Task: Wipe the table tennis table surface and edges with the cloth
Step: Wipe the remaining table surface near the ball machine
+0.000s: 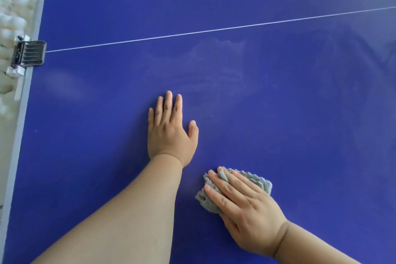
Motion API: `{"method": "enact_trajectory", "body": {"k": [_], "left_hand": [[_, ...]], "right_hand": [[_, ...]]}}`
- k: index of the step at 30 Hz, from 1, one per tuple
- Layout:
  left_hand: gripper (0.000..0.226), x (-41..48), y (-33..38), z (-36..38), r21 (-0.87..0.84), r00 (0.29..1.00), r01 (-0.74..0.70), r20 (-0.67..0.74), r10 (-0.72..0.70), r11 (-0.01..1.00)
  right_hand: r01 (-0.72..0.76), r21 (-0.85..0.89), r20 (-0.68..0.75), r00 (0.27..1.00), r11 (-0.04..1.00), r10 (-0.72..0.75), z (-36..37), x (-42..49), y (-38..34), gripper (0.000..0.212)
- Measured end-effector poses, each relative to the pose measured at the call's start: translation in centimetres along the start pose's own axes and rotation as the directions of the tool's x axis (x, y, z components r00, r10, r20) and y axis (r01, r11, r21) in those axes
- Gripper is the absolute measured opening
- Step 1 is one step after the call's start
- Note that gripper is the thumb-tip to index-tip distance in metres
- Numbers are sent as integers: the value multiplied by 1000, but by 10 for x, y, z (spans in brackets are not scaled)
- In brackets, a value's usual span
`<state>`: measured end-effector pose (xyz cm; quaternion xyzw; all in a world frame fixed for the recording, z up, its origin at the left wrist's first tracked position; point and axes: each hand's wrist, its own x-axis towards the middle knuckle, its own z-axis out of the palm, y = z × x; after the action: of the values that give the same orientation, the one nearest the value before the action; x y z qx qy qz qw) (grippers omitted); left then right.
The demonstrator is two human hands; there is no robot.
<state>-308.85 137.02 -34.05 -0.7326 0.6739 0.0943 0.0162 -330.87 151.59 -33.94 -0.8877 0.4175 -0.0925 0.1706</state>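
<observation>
Head view showed the left grip [171, 133] released, flat on the blue bench [300, 92]; the right grip [242, 201], also released, pressed the grey cloth [260, 183].

There is one camera, and it sits on my head. It looks forward and down at the blue table [300, 113] from above. It is close, so the table top fills almost the whole picture. My two arms come in from the bottom. My left hand [169, 133] is near the middle, and my right hand [242, 199] is lower and more to the right. A thin white line [214, 30] runs tilted across the upper part. The table's left edge [18, 135] slants down the left side, with a clamp [29, 54] on it.
</observation>
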Motion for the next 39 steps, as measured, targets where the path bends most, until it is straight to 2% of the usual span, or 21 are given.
{"method": "enact_trajectory", "body": {"k": [2,3,5,7,8,9,10,11,13,16,19,21,22,24,26,29,31,34,37,38,39], "left_hand": [[79,-1,-1,1,11,1000,-6,2,6,1000],[79,0,-1,1,10,1000,-7,0,7,1000],[79,1,0,1,13,1000,-15,-1,15,1000],[78,1,-2,2,2,1000,-18,-6,18,1000],[77,1,-2,2,-7,1000,-15,-8,15,1000],[77,0,-2,1,-6,1000,-12,-5,12,1000],[77,-1,-2,1,-3,1000,-10,-5,10,1000],[78,0,-2,1,-4,1000,-14,-10,14,1000],[77,1,-2,1,-11,1000,-15,-16,15,1000],[79,0,-1,-1,-13,1000,-17,-1,16,1000],[79,2,-1,-3,-41,1000,-20,-3,19,999],[78,2,0,-4,-43,1000,-25,-11,24,999],[77,1,0,-4,-44,1000,-26,-17,25,999],[76,1,0,-3,-35,1000,-24,-19,24,999],[76,0,-1,-3,-21,1000,-21,-18,21,1000],[76,0,-1,-2,-10,1000,-25,-9,25,1000],[78,1,-1,-3,1,1000,-20,4,20,1000],[80,2,-1,-1,-7,1000,-20,11,20,1000],[80,1,-1,-1,-15,1000,-20,5,20,1000],[80,1,-2,0,-12,1000,-21,6,21,1000],[80,1,-2,0,-10,1000,-22,8,22,1000]], "right_hand": [[10,-10,0,1000,1000,-10,-1,2,-3,70],[-38,-2,-19,999,999,38,-3,5,0,71],[-310,49,-94,945,950,313,-12,23,14,71],[-620,197,-133,751,760,647,-30,57,47,66],[-705,277,-128,646,653,752,-42,78,69,65],[-738,336,-127,580,585,804,-55,101,92,65],[-750,359,-131,549,556,825,-63,125,113,64],[-749,346,-142,554,565,820,-68,147,129,64],[-688,237,-166,667,686,726,-64,176,130,64],[-421,94,-142,891,902,430,-35,154,84,60],[-126,72,-21,992,990,127,-15,98,41,60],[18,52,63,998,998,-22,-23,90,57,65],[4,43,58,998,999,-7,-30,99,77,65],[-201,48,-37,979,978,202,-53,135,127,60],[-419,59,-106,900,906,423,-82,178,178,56],[-510,34,-138,849,860,509,-90,214,193,55],[-441,-8,-142,889,898,435,-74,207,167,55],[-137,-26,-58,989,990,135,-51,152,116,56],[110,55,94,989,992,-115,-50,112,104,57],[110,94,74,990,989,-117,-55,116,114,56],[35,140,23,999,990,-39,-63,128,126,55]]}}
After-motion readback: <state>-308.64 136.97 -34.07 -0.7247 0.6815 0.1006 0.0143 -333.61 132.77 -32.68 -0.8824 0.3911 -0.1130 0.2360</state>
